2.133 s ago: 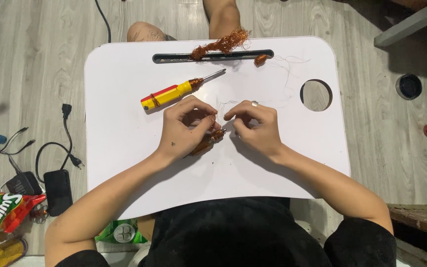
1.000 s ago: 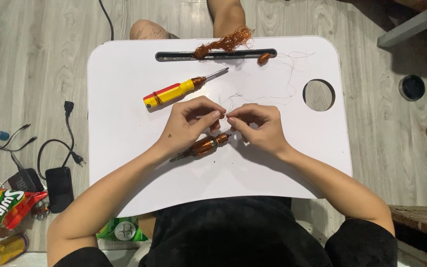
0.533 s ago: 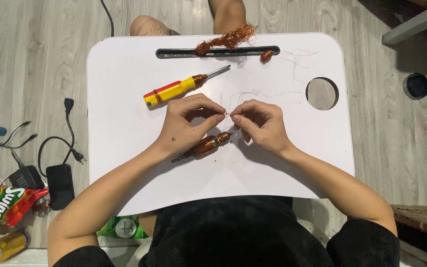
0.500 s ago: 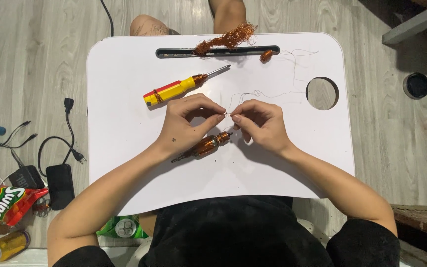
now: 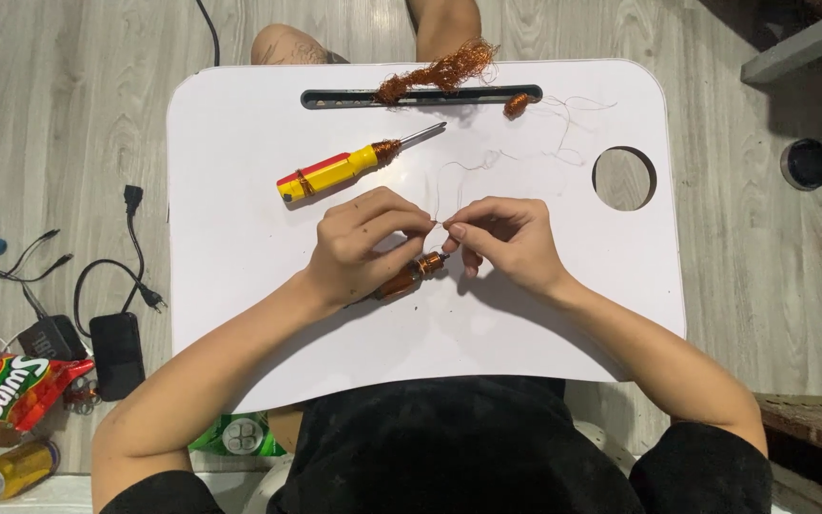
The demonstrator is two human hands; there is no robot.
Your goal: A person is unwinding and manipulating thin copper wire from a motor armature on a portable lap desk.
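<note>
1. Copper wire is the work as I see it: both hands meet at the middle of the white surface (image 5: 240, 314), pinching a hair-thin strand (image 5: 438, 195) between them.
2. My left hand (image 5: 365, 246) has thumb and forefinger closed on the strand, and its lower fingers also seem to hold down a small coil (image 5: 411, 274), copper-wound on a dark core, lying on the surface just under the fingertips.
3. My right hand (image 5: 506, 243) is pinched on the same strand, fingertips nearly touching the left ones; the coil's end lies just beside it.
4. From the pinch the strand loops up and trails loosely toward the round hole (image 5: 625, 179) at the right.
5. Done so far, I judge: a good deal is unwound. A tangle (image 5: 440, 71) of copper wire sits on the slot (image 5: 354, 98) at the far edge, with a small copper lump (image 5: 517, 104) at the slot's right end.
6. Left, I judge: the coil is wrapped along its visible length, so much wire remains on it.
7. A yellow screwdriver (image 5: 349, 167) lies apart from both hands, some copper wound at its neck.
</note>
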